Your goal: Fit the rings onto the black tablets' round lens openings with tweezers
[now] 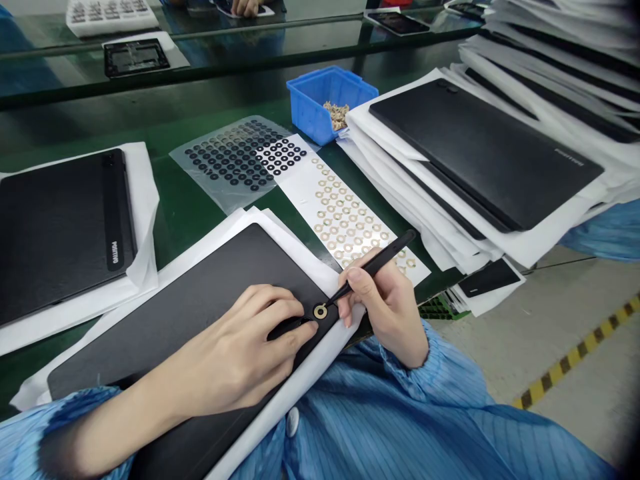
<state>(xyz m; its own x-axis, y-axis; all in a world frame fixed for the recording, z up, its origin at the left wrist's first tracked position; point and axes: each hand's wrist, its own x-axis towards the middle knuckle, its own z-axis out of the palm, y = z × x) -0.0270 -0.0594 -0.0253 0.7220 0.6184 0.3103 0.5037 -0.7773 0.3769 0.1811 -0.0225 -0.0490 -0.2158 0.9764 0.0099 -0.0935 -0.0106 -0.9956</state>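
A black tablet back cover (165, 313) lies at a slant on white wrapping sheets in front of me. My left hand (250, 347) rests on it, fingers apart and slightly bent, thumb and index fingertips beside the camera area. Between the fingers of my right hand (385, 300) is a pair of black tweezers (383, 257). Their tip touches a small gold ring sticker (321, 311), which sits over a round black spot near the cover's corner. Whether the tip grips the ring or only presses it, I cannot tell.
A white sheet of gold rings (345, 220) and a clear sheet of black rings (225, 157) lie ahead. Behind them stands a blue bin (313, 110) with small pieces. Wrapped covers (480, 150) are stacked right; another cover (60, 227) lies left. A person's hand (246, 7) shows far back.
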